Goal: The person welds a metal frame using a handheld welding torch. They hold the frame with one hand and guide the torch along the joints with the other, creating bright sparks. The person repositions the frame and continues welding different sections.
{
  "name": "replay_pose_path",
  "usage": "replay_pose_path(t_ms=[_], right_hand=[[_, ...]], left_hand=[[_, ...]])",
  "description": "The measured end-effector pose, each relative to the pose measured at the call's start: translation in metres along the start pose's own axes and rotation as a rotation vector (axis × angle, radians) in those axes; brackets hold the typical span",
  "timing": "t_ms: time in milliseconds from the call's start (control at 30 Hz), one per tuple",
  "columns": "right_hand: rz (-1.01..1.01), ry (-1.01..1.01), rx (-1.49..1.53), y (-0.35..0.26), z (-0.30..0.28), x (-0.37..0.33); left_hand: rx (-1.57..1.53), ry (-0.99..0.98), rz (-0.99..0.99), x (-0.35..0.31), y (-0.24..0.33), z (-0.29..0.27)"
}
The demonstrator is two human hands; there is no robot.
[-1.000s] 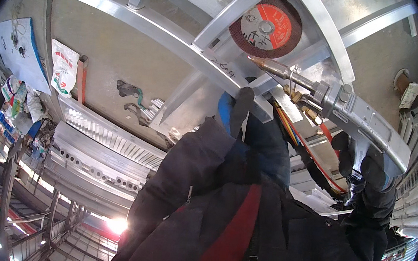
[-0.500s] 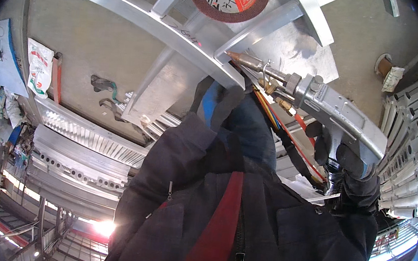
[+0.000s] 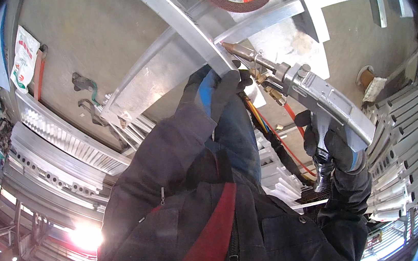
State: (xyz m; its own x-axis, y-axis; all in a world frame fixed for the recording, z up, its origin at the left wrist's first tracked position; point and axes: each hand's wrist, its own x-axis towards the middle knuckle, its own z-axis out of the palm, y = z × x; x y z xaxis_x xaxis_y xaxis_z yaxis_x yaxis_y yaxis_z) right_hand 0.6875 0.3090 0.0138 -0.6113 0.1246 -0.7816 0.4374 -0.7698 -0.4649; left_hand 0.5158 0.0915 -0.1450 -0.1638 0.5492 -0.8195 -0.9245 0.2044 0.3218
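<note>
My right hand (image 3: pixel 340 151) is gloved, its fingers curled around the pistol grip of the silver welding torch (image 3: pixel 334 97); whether one rests on a trigger I cannot tell. Between nine and ten o'clock from it, my left hand (image 3: pixel 217 89), gloved too, is wrapped about the near end of an aluminium bar (image 3: pixel 181 21). I judge the torch rigid and fairly heavy, its smooth casing apt to slide in a glove, so the grip is where I'd hold it, never the copper-coloured nozzle (image 3: pixel 234 50). Its long axis slopes from four o'clock at the rear to nearly ten at the tip, which sits at or just beside the corner where a crosspiece (image 3: pixel 265 21) meets the bar; contact I can't make out. The bar looks stiff and slick, running off towards ten o'clock. A red hose (image 3: pixel 293 115) trails towards five and could drag. At twelve from the nozzle lies a red-and-grey disc (image 3: pixel 254 6), partly out of view
</note>
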Motion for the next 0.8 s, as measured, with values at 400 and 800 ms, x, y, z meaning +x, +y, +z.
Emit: replay_pose_path(t_ms=[400,800], right_hand=[[-0.027,-0.030,-0.022,0.002,-0.010,0.012],[0.044,0.033,-0.098,0.002,-0.015,0.011]], left_hand=[[0.079,0.097,0.033,-0.005,-0.005,0.006],[0.052,0.081,0.066,-0.003,-0.008,0.004]])
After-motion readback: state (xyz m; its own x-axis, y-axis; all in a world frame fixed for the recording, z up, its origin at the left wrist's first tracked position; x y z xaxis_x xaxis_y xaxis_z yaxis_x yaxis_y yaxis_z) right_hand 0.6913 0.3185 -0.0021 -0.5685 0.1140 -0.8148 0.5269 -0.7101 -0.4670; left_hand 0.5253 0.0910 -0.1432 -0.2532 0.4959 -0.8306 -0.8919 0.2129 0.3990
